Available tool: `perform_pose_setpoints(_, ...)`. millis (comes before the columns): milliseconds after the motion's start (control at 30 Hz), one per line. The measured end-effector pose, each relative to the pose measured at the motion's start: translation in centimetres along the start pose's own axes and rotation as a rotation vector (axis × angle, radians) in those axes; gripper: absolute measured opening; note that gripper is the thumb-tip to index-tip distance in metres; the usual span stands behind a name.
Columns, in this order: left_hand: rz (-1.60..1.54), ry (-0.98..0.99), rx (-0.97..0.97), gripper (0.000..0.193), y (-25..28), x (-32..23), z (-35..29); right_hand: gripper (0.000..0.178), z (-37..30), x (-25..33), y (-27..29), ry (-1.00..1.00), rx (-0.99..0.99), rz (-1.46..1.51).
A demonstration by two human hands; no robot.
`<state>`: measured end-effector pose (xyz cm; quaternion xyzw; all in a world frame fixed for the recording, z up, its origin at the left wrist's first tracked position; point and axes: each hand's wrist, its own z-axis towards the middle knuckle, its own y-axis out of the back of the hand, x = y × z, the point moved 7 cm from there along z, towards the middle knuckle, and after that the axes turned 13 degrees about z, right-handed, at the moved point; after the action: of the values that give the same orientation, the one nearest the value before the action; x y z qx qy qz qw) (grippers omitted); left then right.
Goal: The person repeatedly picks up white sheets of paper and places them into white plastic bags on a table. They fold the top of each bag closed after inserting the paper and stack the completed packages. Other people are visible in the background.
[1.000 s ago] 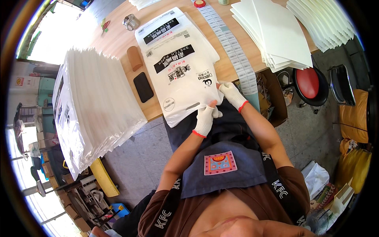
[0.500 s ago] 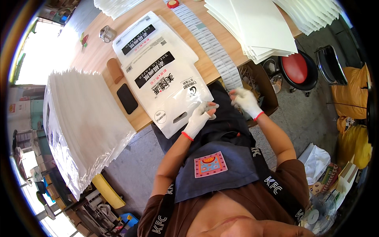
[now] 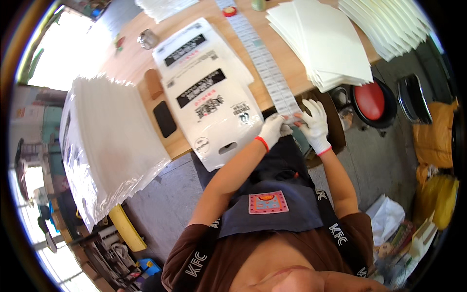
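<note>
A long strip of printed labels (image 3: 265, 58) runs down the table and over its near edge. At its near end my left hand (image 3: 275, 131), in a white glove with a red cuff, is closed with its fingertips on the strip. My right hand (image 3: 315, 127), gloved alike, pinches the same end between thumb and forefinger, the other fingers raised. Left of the strip lie white printed plastic bags (image 3: 209, 104), overlapping in a pile. The front one has a cut-out handle and juts past the table edge. Whether a label is lifted off is too small to tell.
A black phone (image 3: 165, 119), a brown block (image 3: 153, 83) and a glass mug (image 3: 147, 39) stand left of the bags. A thick plastic-wrapped stack (image 3: 109, 146) is further left. White sheets (image 3: 323, 44) lie at right, by a red stool (image 3: 371, 105). A red tape roll (image 3: 229, 11) rests on the strip.
My left hand has left the front bag's lower edge and moved right to the label strip. My right hand has closed on the strip's end. The view has shifted slightly.
</note>
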<state>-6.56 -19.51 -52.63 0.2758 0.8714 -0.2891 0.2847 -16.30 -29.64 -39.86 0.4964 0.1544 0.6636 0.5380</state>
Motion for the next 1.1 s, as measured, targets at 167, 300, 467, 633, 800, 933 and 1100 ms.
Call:
perform_pose_setpoints(167,0.035,-0.079,0.092,0.018,-0.9,-1.1,-0.2,0.028,0.5,1.0,-0.1,0.108,-0.072,0.091)
perform_pose_setpoints(300,0.078,-0.047,0.041,0.018,-1.0,-2.5,-1.8,0.024,1.6,2.9,1.2,0.296,-0.106,0.105)
perform_pose_setpoints(467,0.394,-0.095,0.105,0.024,0.4,-4.4,-4.3,0.022,2.6,5.3,3.0,0.17,-0.216,0.329)
perform_pose_setpoints(633,0.74,-0.588,-0.258,0.035,8.7,-6.7,-13.2,0.009,3.0,2.3,-0.5,-0.422,-0.068,0.926)
perform_pose_setpoints(800,0.67,-0.639,-1.36,0.042,22.4,-2.6,-23.3,0.008,6.1,5.5,-6.8,-0.563,0.13,1.284)
perform_pose_setpoints(933,0.197,-0.338,-0.72,0.034,25.0,2.9,-18.4,0.009,13.0,12.1,-14.1,-0.44,0.409,1.266)
perform_pose_setpoints(1100,0.222,-0.322,-0.45,0.025,22.1,4.4,-19.1,0.016,18.9,17.2,-23.8,-0.527,0.626,1.283)
